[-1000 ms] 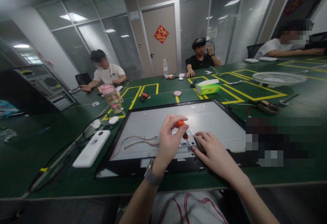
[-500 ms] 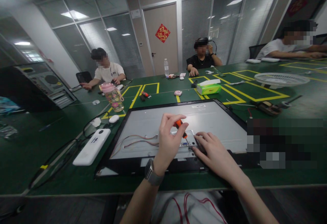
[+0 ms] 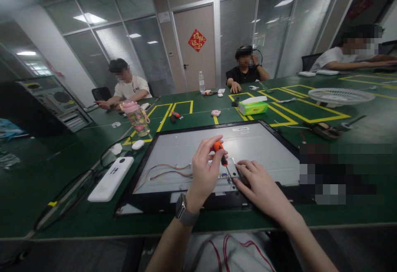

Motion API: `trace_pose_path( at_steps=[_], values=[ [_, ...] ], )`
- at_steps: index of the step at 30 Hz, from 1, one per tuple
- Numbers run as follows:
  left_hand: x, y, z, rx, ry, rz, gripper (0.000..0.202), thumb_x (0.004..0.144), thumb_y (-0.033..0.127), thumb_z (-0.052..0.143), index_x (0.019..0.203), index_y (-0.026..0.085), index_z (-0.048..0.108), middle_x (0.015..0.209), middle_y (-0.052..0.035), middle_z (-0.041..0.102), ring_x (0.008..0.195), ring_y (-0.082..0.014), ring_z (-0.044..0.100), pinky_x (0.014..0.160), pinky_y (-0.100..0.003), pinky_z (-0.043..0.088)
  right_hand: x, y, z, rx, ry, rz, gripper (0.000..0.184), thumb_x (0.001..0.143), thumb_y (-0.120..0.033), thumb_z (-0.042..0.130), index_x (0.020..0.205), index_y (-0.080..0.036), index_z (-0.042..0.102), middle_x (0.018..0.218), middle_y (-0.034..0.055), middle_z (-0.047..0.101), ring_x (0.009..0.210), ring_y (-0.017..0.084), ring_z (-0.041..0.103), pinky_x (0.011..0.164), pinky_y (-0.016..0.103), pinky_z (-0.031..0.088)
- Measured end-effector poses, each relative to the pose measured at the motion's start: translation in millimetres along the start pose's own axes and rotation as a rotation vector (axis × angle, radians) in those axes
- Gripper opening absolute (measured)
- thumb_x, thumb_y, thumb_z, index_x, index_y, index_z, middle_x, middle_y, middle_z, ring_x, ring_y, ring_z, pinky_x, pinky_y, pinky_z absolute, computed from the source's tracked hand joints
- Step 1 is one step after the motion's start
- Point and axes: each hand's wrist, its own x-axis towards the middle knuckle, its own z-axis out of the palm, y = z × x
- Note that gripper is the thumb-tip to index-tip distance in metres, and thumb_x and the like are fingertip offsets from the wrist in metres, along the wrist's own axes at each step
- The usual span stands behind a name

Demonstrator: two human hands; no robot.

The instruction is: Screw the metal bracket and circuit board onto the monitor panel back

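My left hand (image 3: 206,167) grips an orange-and-black screwdriver (image 3: 220,153) by its handle, fingers and thumb curled round it. The screwdriver leans, its thin shaft pointing down at the lower right of a small circuit board (image 3: 223,175). Whether the tip sits in a screw is too small to tell. My right hand (image 3: 259,187) lies beside the board with fingers apart, its thumb close to the screwdriver's tip. Something dark shows under that palm, mostly hidden. Beneath both hands lies a large flat display panel (image 3: 173,148) with a black frame. Thin cables (image 3: 170,172) run left from the board.
Left of the panel are a white power bank (image 3: 111,179), black cables (image 3: 66,195) and a pink-lidded bottle (image 3: 138,119). Beyond it stand a green tissue pack (image 3: 253,106) and a white round rack (image 3: 341,96). Several people sit around the table.
My left fingers have shifted on the screwdriver's handle, and more of the orange shows. My right hand stays in place. The person at the far left has moved their hands.
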Motion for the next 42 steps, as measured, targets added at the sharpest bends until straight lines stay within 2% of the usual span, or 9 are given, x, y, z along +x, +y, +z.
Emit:
trace_pose_path(
  at_steps=[10, 16, 26, 31, 34, 36, 39, 42],
  values=[
    [0.7, 2.7, -0.3, 0.055, -0.006, 0.032, 0.026, 0.096, 0.025, 0.055, 0.120, 0.022, 0.063, 0.105, -0.0053, 0.061, 0.079, -0.0100, 0.064, 0.067, -0.020, 0.062, 0.1, -0.2, -0.4, 0.001, 0.034, -0.014, 0.025, 0.092, -0.028, 0.054, 0.114, -0.021, 0.066, 0.111, 0.0117, 0.066, 0.098, 0.029, 0.060, 0.085, 0.047, 0.052],
    [-0.3, 2.2, -0.7, 0.141, -0.038, 0.064, 0.026, 0.096, 0.024, 0.056, 0.120, 0.022, 0.063, 0.107, -0.0064, 0.063, 0.088, -0.0126, 0.064, 0.066, -0.018, 0.060, -0.5, 0.8, 0.8, -0.010, 0.001, -0.003, 0.027, 0.093, -0.028, 0.055, 0.116, -0.018, 0.064, 0.113, 0.0129, 0.065, 0.101, 0.030, 0.060, 0.088, 0.048, 0.051],
    [-0.7, 0.9, -3.9, 0.159, -0.006, 0.081, 0.026, 0.096, 0.025, 0.055, 0.121, 0.022, 0.063, 0.108, -0.0081, 0.063, 0.091, -0.0150, 0.065, 0.066, -0.020, 0.061, 1.2, -1.5, -2.3, 0.015, -0.028, 0.007, 0.027, 0.093, -0.027, 0.055, 0.115, -0.015, 0.064, 0.113, 0.0144, 0.065, 0.101, 0.031, 0.059, 0.088, 0.050, 0.051],
    [0.3, 3.1, -5.2, 0.133, 0.099, 0.062, 0.026, 0.096, 0.028, 0.054, 0.121, 0.021, 0.062, 0.107, -0.0078, 0.061, 0.086, -0.0138, 0.065, 0.065, -0.020, 0.060, 0.6, 2.1, -0.9, 0.066, 0.040, -0.005, 0.022, 0.090, -0.024, 0.059, 0.111, -0.018, 0.064, 0.111, 0.0126, 0.064, 0.097, 0.029, 0.061, 0.085, 0.047, 0.052],
    [1.1, 4.0, -6.1, 0.108, 0.177, 0.053, 0.025, 0.096, 0.030, 0.054, 0.118, 0.021, 0.062, 0.104, -0.0064, 0.060, 0.076, -0.0106, 0.064, 0.061, -0.019, 0.058, 1.7, 1.1, -3.4, 0.125, 0.110, -0.059, 0.010, 0.090, -0.019, 0.060, 0.097, -0.020, 0.066, 0.098, 0.0097, 0.064, 0.090, 0.026, 0.061, 0.079, 0.041, 0.053],
    [1.1, 4.1, -6.7, 0.092, 0.214, 0.057, 0.024, 0.096, 0.029, 0.054, 0.118, 0.021, 0.062, 0.104, -0.0057, 0.059, 0.073, -0.0095, 0.063, 0.061, -0.020, 0.059, 4.3, -2.8, -7.2, 0.163, 0.109, -0.147, 0.010, 0.090, -0.015, 0.059, 0.088, -0.020, 0.067, 0.090, 0.0075, 0.062, 0.085, 0.023, 0.059, 0.075, 0.036, 0.051],
    [0.7, 3.9, -7.3, 0.089, 0.240, 0.058, 0.025, 0.096, 0.028, 0.055, 0.119, 0.022, 0.062, 0.105, -0.0056, 0.058, 0.075, -0.0101, 0.064, 0.064, -0.021, 0.060, 11.1, -8.9, -13.7, 0.110, 0.009, -0.300, 0.020, 0.090, -0.008, 0.057, 0.086, -0.022, 0.071, 0.088, 0.0058, 0.061, 0.082, 0.021, 0.057, 0.072, 0.032, 0.048],
    [0.7, 4.1, -7.2, 0.087, 0.238, 0.057, 0.025, 0.096, 0.029, 0.055, 0.119, 0.021, 0.062, 0.105, -0.0061, 0.058, 0.075, -0.0103, 0.064, 0.064, -0.021, 0.060, 19.0, -9.2, -19.0, -0.013, -0.065, -0.369, 0.019, 0.087, -0.008, 0.063, 0.086, -0.023, 0.075, 0.087, 0.0058, 0.061, 0.081, 0.022, 0.055, 0.070, 0.032, 0.046]
  ],
)
